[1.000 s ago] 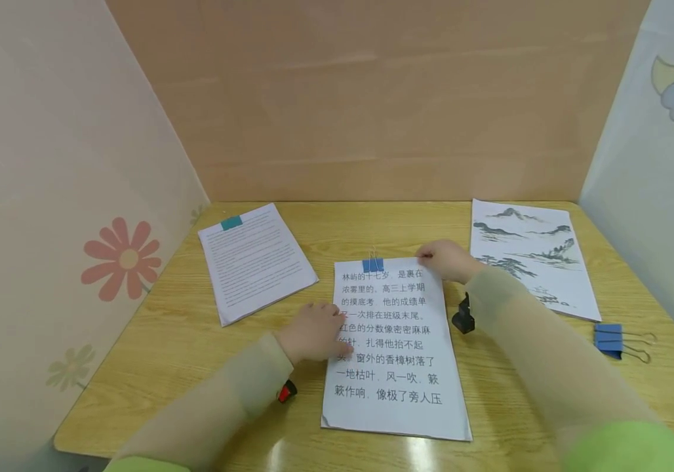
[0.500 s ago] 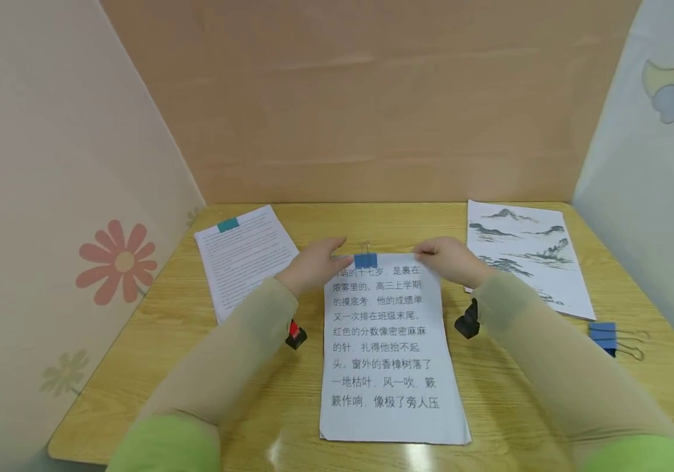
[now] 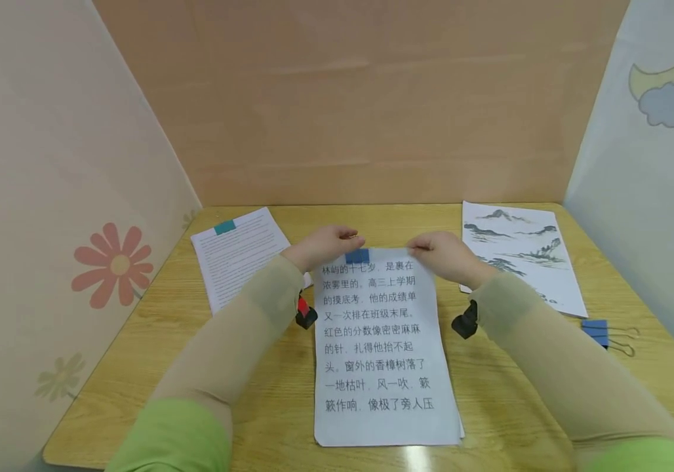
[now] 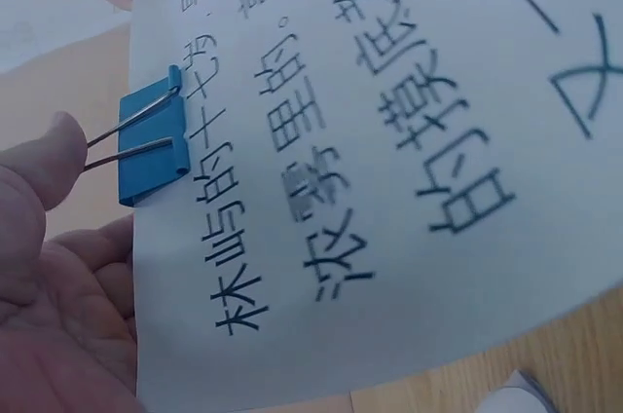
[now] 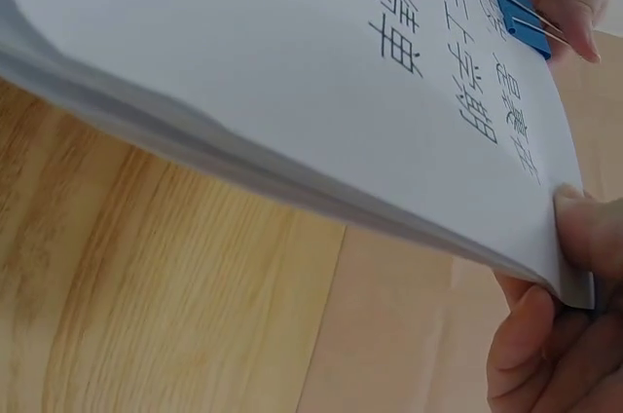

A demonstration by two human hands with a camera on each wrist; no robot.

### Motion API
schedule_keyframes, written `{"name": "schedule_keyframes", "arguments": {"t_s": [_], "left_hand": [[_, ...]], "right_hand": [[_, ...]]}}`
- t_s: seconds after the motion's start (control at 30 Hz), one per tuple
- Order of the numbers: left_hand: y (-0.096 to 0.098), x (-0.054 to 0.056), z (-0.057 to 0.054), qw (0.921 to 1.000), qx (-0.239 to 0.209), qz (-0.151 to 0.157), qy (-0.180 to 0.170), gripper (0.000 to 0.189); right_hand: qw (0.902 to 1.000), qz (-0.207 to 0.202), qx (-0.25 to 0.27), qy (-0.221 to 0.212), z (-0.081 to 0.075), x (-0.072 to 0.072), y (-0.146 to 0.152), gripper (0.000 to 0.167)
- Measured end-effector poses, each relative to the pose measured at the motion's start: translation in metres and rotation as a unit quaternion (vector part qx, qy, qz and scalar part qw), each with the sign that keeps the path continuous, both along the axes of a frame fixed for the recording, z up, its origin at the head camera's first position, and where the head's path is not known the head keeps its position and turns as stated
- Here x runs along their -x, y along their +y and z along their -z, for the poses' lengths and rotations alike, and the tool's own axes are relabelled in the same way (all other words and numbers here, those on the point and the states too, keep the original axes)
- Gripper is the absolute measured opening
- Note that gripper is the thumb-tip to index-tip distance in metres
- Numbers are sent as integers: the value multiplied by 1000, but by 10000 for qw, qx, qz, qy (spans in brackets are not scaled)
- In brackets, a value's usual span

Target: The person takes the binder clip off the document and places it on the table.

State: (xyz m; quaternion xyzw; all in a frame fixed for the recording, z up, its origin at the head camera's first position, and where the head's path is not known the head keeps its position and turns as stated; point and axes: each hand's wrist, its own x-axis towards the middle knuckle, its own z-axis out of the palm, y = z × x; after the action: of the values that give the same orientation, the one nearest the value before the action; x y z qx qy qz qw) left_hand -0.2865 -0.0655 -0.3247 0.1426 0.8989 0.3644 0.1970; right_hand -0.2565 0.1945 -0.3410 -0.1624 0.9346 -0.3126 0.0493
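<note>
A stack of paper (image 3: 384, 367) with large printed characters has its top edge raised between both hands. On that edge sits a blue binder clip (image 4: 153, 135), its wire handle pointing away from the sheets. My left hand (image 3: 328, 245) is at the clip: the thumb (image 4: 60, 155) meets the handle's end and the other fingers are behind, partly hidden by the paper. My right hand (image 3: 443, 254) pinches the stack's top right corner, thumb (image 5: 589, 233) on the printed face and fingers underneath.
A text stack (image 3: 239, 262) with a teal clip (image 3: 225, 227) lies at the left. At the back right is a stack with a landscape painting (image 3: 514, 249). Loose blue binder clips (image 3: 596, 333) lie near the wooden table's right side, before the wall.
My left hand has gone from the stack's left side up to the clip on its top edge. The right hand stays on its corner, and the top edge has risen slightly.
</note>
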Motion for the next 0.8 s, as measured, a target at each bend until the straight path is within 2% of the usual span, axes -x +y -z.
{"name": "schedule_keyframes", "arguments": {"t_s": [0.13, 0.23, 0.47, 0.8], "left_hand": [[-2, -1, -11, 9989, -333, -40, -342, 66], [-2, -1, -19, 9981, -455, -79, -402, 62], [-1, -4, -33, 9984, -451, -114, -328, 61], [0, -9, -43, 9993, -356, -76, -131, 52]], "right_hand": [[9999, 107, -36, 38, -9, -4, -1, 31], [9998, 106, -67, 142, -16, -6, -1, 31], [9993, 185, -57, 328, -26, -8, -1, 28], [9991, 186, 49, 368, -35, -15, -2, 27]]}}
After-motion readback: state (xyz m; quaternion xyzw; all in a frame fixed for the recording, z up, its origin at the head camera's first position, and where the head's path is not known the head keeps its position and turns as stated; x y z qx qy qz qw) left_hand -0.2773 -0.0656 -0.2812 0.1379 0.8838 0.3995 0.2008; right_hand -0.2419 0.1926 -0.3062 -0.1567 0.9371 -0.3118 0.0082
